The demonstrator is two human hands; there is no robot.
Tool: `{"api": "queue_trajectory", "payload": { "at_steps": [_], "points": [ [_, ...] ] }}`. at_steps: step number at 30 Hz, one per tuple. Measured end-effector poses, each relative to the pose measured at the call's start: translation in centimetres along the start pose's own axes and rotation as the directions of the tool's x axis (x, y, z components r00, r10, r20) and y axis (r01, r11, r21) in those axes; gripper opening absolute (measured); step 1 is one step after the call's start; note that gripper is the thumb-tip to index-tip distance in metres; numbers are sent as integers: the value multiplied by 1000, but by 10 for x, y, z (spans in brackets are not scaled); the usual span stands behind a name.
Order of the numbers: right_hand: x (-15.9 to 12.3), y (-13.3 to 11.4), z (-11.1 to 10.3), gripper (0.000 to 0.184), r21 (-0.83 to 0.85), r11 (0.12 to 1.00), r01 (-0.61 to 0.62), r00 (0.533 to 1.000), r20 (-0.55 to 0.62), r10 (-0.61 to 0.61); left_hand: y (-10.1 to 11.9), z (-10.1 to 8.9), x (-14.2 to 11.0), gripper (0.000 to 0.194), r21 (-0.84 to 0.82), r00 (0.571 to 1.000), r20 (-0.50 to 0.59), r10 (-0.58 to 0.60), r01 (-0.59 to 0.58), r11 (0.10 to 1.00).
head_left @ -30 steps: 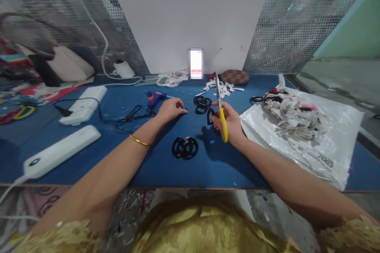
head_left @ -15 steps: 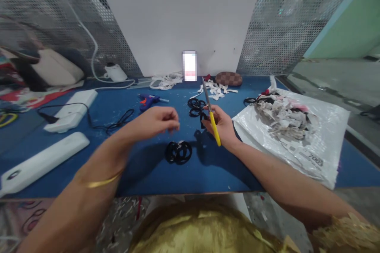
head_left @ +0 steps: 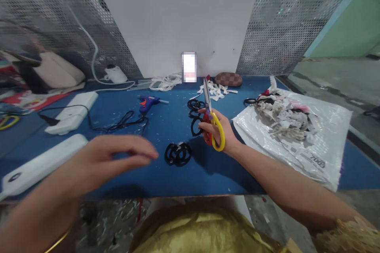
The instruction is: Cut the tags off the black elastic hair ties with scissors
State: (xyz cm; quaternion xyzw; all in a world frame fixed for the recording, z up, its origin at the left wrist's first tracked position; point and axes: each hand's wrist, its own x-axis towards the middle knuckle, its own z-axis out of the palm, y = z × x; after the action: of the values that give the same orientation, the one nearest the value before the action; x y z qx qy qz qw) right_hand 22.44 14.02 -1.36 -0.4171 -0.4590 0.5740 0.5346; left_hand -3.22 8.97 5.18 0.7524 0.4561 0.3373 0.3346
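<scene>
In my right hand (head_left: 221, 126) is a pair of scissors (head_left: 218, 136) with yellow and red handles, blades pointing away from me. The same fingers also grip a black hair tie (head_left: 195, 126), which hangs out as a loop on the left. Just beyond it lies a small bunch of black hair ties (head_left: 194, 105). My left hand (head_left: 118, 160) is over the front left of the table, fingers stretched and thumb beneath, with nothing seen in it. A second bunch of black hair ties (head_left: 178, 153) rests between the hands.
A blue glue gun (head_left: 147, 103), a white power strip (head_left: 73, 112) and a long white device (head_left: 44, 162) lie on the left. Fabric scraps (head_left: 283, 114) cover a white plastic bag (head_left: 317, 142) on the right. At the back are a phone (head_left: 189, 67), white strips (head_left: 166, 82) and a checkered case (head_left: 228, 79).
My left hand has drawn back toward me and to the left, its fingers straightening. In my right hand the scissors have turned, so both handles show, and the hair tie's loop is more visible.
</scene>
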Motion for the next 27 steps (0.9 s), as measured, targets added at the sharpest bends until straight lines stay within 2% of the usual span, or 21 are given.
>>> {"api": "queue_trajectory", "payload": {
  "at_steps": [2, 3, 5, 7, 9, 12, 16, 23, 27],
  "points": [
    [-2, -4, -1, 44, 90, 996, -12, 1000, 30, 10, 6, 20, 38, 10, 90, 997, 37, 71, -74, 993],
    [-2, -5, -2, 44, 136, 991, -15, 999, 40, 10, 7, 34, 54, 12, 90, 995, 31, 98, -101, 991],
    [0, -7, -4, 45, 218, 975, -38, 999, 34, 32, 6, 60, 77, 24, 48, 988, 90, 124, -129, 991],
    [3, -7, -6, 47, 265, 961, -80, 997, 17, 79, 0, 80, 88, 27, 12, 988, 87, 127, -128, 992],
    [6, -5, -7, 48, 287, 952, -106, 994, 12, 107, -8, 90, 90, 21, -24, 993, 63, 102, -101, 995],
    [8, -4, -8, 46, 286, 954, -94, 996, 30, 89, -19, 90, 87, 14, -157, 995, 99, 6, 10, 988],
    [8, -3, -9, 44, 212, 975, -73, 997, 24, 69, -27, 84, 84, 19, -355, 981, 149, -129, 174, 919],
    [8, -4, -10, 44, 32, 996, 86, 992, -98, -83, -36, 83, 86, 21, -592, 957, 209, -200, 287, 753],
    [7, -4, -8, 46, -11, 997, 75, 997, -9, -75, -38, 84, 86, 20, -659, 941, 228, -250, 338, 672]
  ]
}}
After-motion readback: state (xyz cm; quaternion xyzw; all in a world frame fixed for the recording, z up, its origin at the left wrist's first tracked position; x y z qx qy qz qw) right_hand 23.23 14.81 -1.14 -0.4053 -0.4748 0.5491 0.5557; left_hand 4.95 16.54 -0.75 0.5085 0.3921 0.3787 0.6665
